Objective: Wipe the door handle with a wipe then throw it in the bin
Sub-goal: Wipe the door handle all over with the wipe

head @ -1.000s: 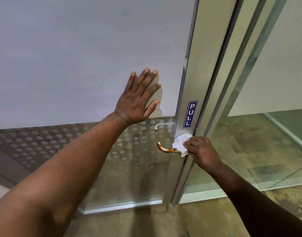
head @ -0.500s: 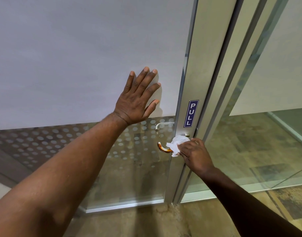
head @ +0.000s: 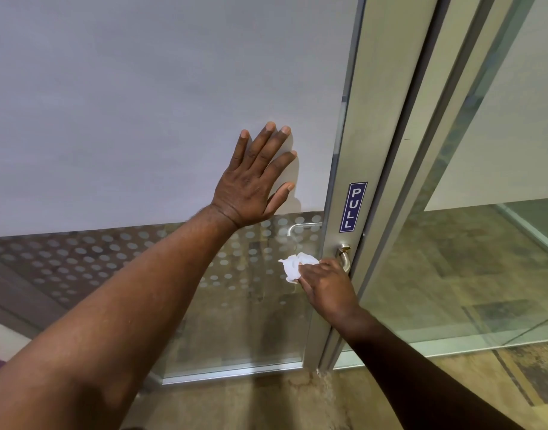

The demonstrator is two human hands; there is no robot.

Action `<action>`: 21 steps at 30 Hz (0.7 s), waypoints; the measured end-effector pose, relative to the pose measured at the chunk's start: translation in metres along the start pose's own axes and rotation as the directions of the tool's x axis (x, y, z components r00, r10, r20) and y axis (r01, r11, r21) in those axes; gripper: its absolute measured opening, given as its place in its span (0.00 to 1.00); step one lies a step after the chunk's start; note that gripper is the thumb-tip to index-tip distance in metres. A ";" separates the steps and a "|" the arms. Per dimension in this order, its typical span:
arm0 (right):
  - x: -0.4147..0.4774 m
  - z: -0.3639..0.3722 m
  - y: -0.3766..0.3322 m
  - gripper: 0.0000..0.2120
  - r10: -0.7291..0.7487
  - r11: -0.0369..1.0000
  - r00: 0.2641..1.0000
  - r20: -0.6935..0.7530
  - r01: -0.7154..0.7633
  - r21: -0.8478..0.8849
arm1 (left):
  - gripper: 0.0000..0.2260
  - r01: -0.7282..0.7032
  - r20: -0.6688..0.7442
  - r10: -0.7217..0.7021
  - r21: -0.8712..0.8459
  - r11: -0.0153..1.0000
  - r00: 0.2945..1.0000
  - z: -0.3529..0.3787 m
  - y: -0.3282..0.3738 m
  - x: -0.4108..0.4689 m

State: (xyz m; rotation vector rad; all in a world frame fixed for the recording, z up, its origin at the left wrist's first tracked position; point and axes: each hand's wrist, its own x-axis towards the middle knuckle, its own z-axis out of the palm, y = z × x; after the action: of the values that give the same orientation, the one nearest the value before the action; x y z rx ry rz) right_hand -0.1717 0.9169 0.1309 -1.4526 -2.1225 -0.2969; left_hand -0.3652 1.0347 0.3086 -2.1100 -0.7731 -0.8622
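The metal door handle juts from the aluminium door frame just below a blue PULL sign. Only its base and bend show; the lever's outer length is hidden under the wipe and my fingers. My right hand is closed around the crumpled white wipe, which bunches out to the left over the handle's end. My left hand lies flat on the frosted glass door, fingers spread, holding nothing. No bin is in sight.
A second handle shows through the glass on the door's far side. The lower glass carries a dotted film. A fixed glass panel stands to the right. Mottled tan floor lies at the bottom.
My right hand has slid the wipe leftward along the lever, from its base out to its tip. The handle's base has come into sight. My left hand has stayed flat on the glass.
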 end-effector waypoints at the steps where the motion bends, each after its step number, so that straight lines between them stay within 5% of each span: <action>1: 0.002 0.002 -0.004 0.09 0.020 1.000 1.000 0.004 -0.020 -0.011 | 0.24 -0.001 0.001 0.001 -0.004 1.000 1.000 0.000 0.000 0.000; 8: 0.018 0.011 -0.022 0.09 0.187 0.978 0.978 0.095 -0.176 -0.112 | 0.24 0.000 0.003 0.000 -0.010 1.000 1.000 -0.001 0.001 0.000; 21: 0.046 0.013 -0.028 0.13 0.486 0.863 0.870 0.087 -0.493 0.107 | 0.24 0.001 0.023 0.001 -0.095 0.995 1.000 -0.009 0.002 -0.001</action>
State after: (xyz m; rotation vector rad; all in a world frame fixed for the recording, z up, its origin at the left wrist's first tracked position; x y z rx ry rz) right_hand -0.2140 0.9483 0.1486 -1.8740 -1.6933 0.0733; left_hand -0.3676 1.0266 0.3117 -2.2071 -0.7579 -0.8918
